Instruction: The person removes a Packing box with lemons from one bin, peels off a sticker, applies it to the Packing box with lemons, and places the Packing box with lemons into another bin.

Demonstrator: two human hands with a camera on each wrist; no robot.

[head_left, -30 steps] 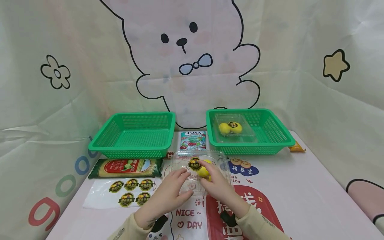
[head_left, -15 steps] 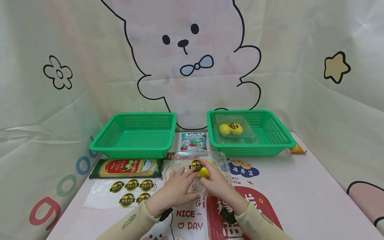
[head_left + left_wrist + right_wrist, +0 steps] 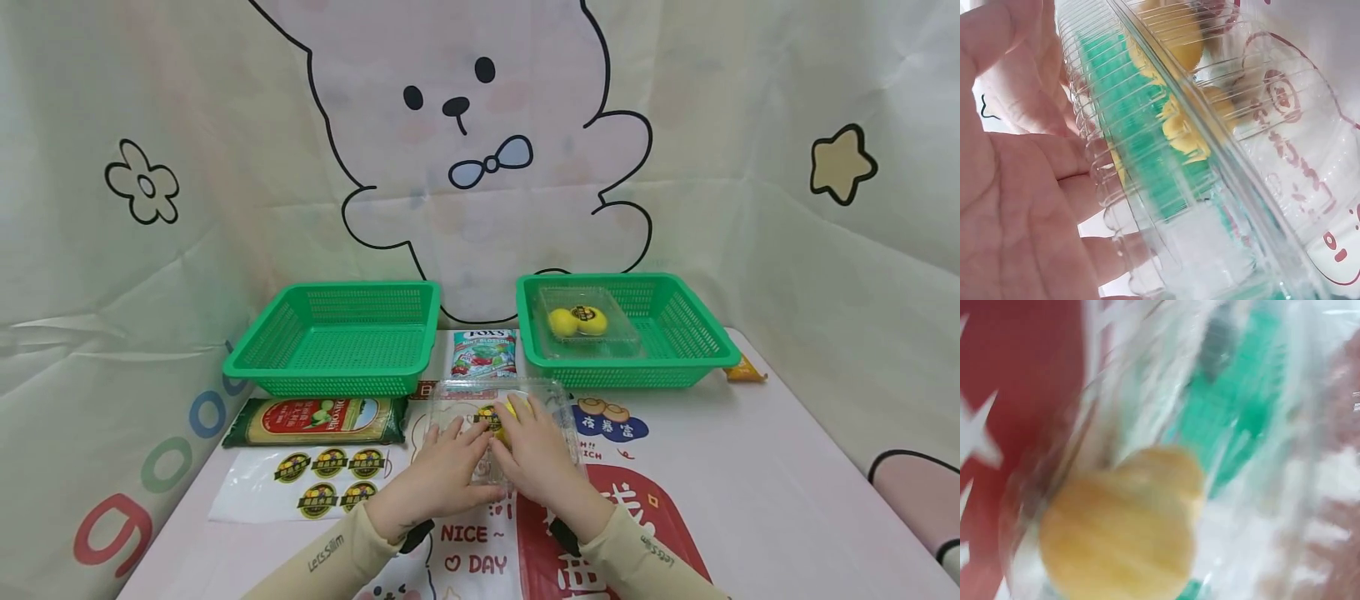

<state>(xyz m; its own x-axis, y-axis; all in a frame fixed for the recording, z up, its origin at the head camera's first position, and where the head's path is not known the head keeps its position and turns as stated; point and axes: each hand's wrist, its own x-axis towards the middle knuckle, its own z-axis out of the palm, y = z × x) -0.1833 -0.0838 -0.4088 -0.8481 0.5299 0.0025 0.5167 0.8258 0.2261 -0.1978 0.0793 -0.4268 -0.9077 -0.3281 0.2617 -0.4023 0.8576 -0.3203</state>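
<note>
A clear plastic clamshell box (image 3: 564, 412) with yellow lemons (image 3: 1179, 37) inside sits on the table mat in front of me. On its lid is a round black-and-gold sticker (image 3: 486, 415), partly covered by fingers. My left hand (image 3: 441, 475) rests on the left of the lid, fingers extended, fingertips at the sticker. My right hand (image 3: 546, 460) lies on the lid over the lemons with its fingers spread and slightly bent. In the right wrist view a blurred lemon (image 3: 1119, 537) shows through the plastic.
Two green baskets (image 3: 330, 385) (image 3: 622, 373) stand at the back; the right one holds another lemon box (image 3: 585, 321). Between them lies a candy bag (image 3: 483, 354). A noodle pack (image 3: 315, 420) and a sticker sheet (image 3: 247, 487) lie at left. An orange packet (image 3: 745, 369) is at far right.
My left hand has moved right and lowered onto the lid beside the sticker. My right hand has spread its fingers farther over the lemons. The box has stayed in place.
</note>
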